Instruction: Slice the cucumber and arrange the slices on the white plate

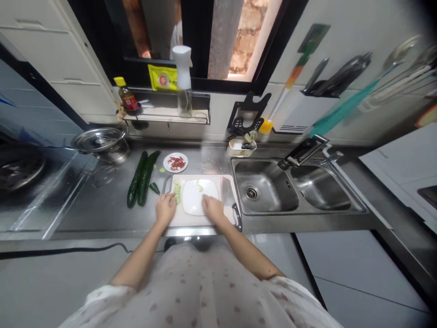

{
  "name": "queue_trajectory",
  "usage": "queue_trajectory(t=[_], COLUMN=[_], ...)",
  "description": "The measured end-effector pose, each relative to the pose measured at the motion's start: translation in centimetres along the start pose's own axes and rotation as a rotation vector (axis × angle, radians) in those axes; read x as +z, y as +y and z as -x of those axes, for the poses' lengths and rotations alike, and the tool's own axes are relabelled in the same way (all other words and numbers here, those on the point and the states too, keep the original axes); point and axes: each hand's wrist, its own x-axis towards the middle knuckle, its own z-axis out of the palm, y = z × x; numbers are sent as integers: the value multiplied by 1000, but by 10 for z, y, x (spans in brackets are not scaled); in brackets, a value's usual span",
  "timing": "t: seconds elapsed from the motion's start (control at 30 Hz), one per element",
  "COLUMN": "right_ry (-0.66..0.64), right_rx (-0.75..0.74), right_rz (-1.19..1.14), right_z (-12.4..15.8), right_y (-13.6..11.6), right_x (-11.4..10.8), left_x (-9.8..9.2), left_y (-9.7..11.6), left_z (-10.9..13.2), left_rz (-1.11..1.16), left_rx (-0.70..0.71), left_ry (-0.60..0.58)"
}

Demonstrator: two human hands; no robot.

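A white cutting board [177, 221] lies in front of me with a squarish white plate [194, 202] on it. Pale green cucumber slices [177, 189] form an overlapping row along the board's left side. My left hand [165, 209] is at the near end of this row, fingers closed together on the slices there. Over the plate's right part is my right hand [213, 209], its fingers curled in; whether they pinch a slice is hidden. A few cucumber slices [200, 186] rest near the plate's far edge. A knife [227, 189] lies along the board's right side.
Two whole cucumbers [136, 182] and a cut cucumber end [154, 187] lie left of the board. Behind it stands a small plate of chopped red pieces [175, 170]. A double sink [266, 205] is on the right, a lidded steel pot [109, 146] at back left.
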Motion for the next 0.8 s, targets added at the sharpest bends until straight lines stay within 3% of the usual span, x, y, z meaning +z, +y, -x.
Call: queue_trajectory(t=[0.23, 0.8], right_ry=[32, 94], right_rx=[32, 98], right_rz=[-115, -212], right_z=[18, 33], right_y=[-2, 13], right_x=[10, 22], left_x=[0, 3], left_y=[0, 12], left_z=[15, 14], left_rz=[-61, -51], left_rx=[-100, -192], left_ry=[-28, -5])
